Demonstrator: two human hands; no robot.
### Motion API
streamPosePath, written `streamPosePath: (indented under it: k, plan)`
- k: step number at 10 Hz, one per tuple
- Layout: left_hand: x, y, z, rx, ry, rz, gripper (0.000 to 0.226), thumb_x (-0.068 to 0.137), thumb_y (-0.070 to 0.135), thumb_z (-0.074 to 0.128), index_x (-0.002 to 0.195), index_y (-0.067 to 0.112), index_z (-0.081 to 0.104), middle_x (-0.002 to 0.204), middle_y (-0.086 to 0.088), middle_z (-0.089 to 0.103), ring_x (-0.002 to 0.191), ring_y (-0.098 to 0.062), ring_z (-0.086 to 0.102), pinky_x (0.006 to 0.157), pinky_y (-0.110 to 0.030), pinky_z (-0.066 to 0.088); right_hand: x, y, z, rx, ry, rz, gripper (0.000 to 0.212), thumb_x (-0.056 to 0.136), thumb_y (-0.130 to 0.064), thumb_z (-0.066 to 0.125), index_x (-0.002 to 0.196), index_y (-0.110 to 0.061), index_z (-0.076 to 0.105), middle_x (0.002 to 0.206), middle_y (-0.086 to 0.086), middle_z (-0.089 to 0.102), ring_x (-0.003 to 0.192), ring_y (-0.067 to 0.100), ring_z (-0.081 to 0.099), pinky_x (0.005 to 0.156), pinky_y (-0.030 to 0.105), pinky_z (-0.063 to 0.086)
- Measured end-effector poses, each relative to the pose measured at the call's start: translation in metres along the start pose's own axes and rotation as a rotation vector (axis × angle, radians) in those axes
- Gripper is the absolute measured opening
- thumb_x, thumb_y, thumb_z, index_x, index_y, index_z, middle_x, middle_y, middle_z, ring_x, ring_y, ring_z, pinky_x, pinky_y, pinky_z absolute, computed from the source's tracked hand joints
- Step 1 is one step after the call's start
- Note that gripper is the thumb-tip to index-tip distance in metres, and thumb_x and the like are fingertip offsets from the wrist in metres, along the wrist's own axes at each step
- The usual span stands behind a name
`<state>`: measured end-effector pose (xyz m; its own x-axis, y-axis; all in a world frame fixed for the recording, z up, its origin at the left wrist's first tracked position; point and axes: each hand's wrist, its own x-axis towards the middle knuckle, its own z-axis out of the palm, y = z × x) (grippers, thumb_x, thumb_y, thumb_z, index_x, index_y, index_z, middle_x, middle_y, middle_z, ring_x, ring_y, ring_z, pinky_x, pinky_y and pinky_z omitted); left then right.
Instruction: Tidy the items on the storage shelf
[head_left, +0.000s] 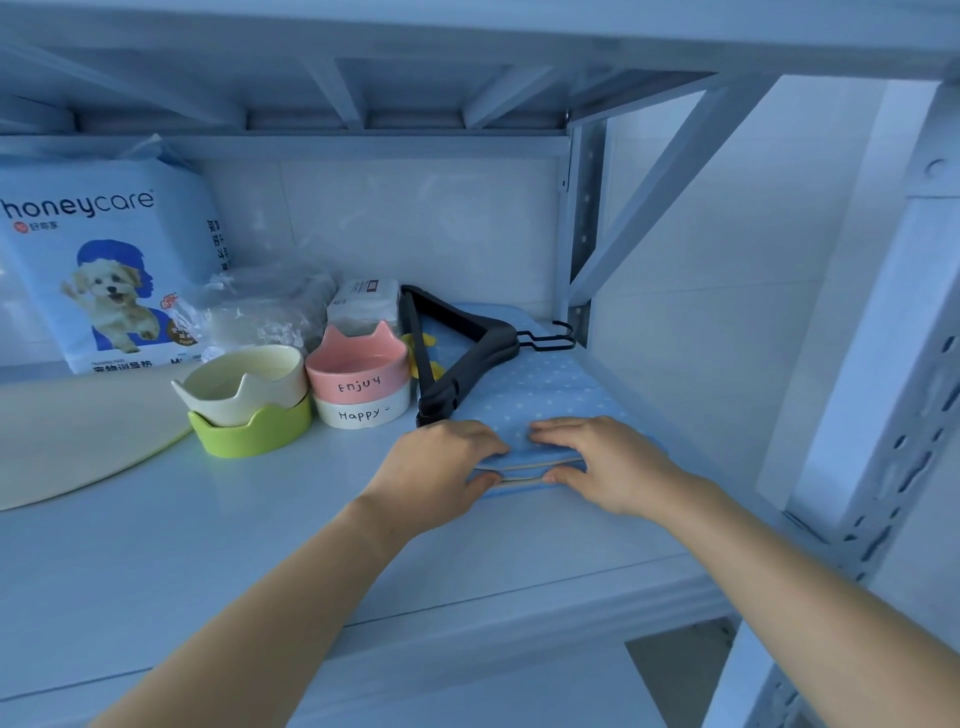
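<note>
Left hand (441, 462) and right hand (608, 462) pinch the folded blue star-dotted cloth (545, 395). Cat-eared ceramic bowls (358, 364) sit stacked — black plastic hangers (467, 332) look unsorted.

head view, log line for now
item: folded blue cloth | left hand: grips front edge | right hand: grips front edge | hangers: on cloth

A folded blue cloth (545, 389) is pinched at its near edge by the left hand (441, 462) and the right hand (602, 462), fingers laid on top, thumbs at the front. Black hangers (467, 338) are laid across its far part. Just left, on the white shelf (208, 519), a pink bowl (358, 364) is stacked on a white bowl (363, 413)
</note>
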<state>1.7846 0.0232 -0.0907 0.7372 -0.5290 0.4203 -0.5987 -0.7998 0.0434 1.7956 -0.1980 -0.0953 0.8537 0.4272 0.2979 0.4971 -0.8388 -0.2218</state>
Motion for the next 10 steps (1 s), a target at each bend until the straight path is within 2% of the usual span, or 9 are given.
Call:
streamPosePath:
  k: [1, 4, 6, 7, 8, 9, 10]
  plan:
    - [0.001, 0.004, -0.001, -0.038, 0.003, -0.048, 0.031, 0.088, 0.036, 0.059, 0.118, 0.029, 0.061, 0.117, 0.013, 0.062, 0.107, -0.01, 0.056, 0.086, -0.024, 0.044, -0.004, -0.003, 0.001, -0.009, 0.03, 0.016, 0.047, 0.088, -0.032, 0.062, 0.133, -0.026, 0.051, 0.144, -0.013, 0.043, 0.133, 0.009, 0.038, 0.108, 0.024, 0.027]
    - [-0.01, 0.022, -0.002, -0.042, -0.003, -0.182, 0.025, 0.088, 0.034, 0.06, 0.112, 0.028, 0.066, 0.108, 0.009, 0.066, 0.098, -0.013, 0.06, 0.084, -0.029, 0.047, -0.015, -0.008, 0.0, 0.092, 0.035, -0.006, 0.04, 0.087, -0.023, 0.066, 0.126, -0.02, 0.059, 0.137, -0.008, 0.052, 0.129, 0.013, 0.045, 0.109, 0.028, 0.03]
    - [-0.005, 0.028, -0.006, -0.042, -0.04, -0.26, 0.027, 0.089, 0.03, 0.06, 0.115, 0.024, 0.065, 0.112, 0.005, 0.065, 0.103, -0.015, 0.058, 0.088, -0.026, 0.044, -0.008, -0.012, -0.008, 0.12, 0.008, 0.032, 0.039, 0.086, -0.018, 0.066, 0.125, -0.02, 0.06, 0.133, -0.008, 0.056, 0.125, 0.015, 0.048, 0.106, 0.025, 0.034]
    - [-0.007, 0.038, -0.005, -0.007, -0.059, -0.292, 0.028, 0.092, 0.027, 0.055, 0.12, 0.024, 0.059, 0.115, 0.004, 0.06, 0.104, -0.018, 0.056, 0.085, -0.029, 0.044, -0.011, -0.014, -0.009, 0.086, -0.004, 0.022, 0.037, 0.087, -0.019, 0.064, 0.124, -0.018, 0.059, 0.131, 0.0, 0.058, 0.123, 0.021, 0.049, 0.103, 0.031, 0.037]
    - [-0.012, 0.051, -0.007, -0.021, -0.057, -0.349, 0.031, 0.094, 0.027, 0.051, 0.125, 0.026, 0.053, 0.126, 0.008, 0.054, 0.112, -0.016, 0.053, 0.086, -0.029, 0.044, -0.021, -0.017, -0.013, 0.049, -0.015, 0.057, 0.043, 0.089, -0.026, 0.062, 0.131, -0.02, 0.053, 0.145, -0.001, 0.043, 0.132, 0.02, 0.04, 0.108, 0.029, 0.03]
    - [-0.028, 0.062, -0.016, -0.022, 0.029, -0.362, 0.038, 0.094, 0.034, 0.05, 0.131, 0.032, 0.047, 0.133, 0.012, 0.05, 0.117, -0.013, 0.051, 0.085, -0.029, 0.045, -0.034, -0.023, -0.023, 0.047, 0.073, 0.018, 0.045, 0.09, -0.031, 0.06, 0.133, -0.022, 0.051, 0.147, -0.004, 0.04, 0.134, 0.015, 0.037, 0.105, 0.027, 0.029]
    - [-0.046, 0.075, -0.029, -0.009, 0.169, -0.359, 0.039, 0.092, 0.04, 0.049, 0.131, 0.033, 0.048, 0.132, 0.01, 0.053, 0.112, -0.016, 0.056, 0.076, -0.03, 0.046, -0.053, -0.034, -0.035, 0.072, 0.152, -0.019, 0.044, 0.09, -0.033, 0.059, 0.131, -0.02, 0.053, 0.143, -0.003, 0.044, 0.132, 0.015, 0.039, 0.107, 0.03, 0.033]
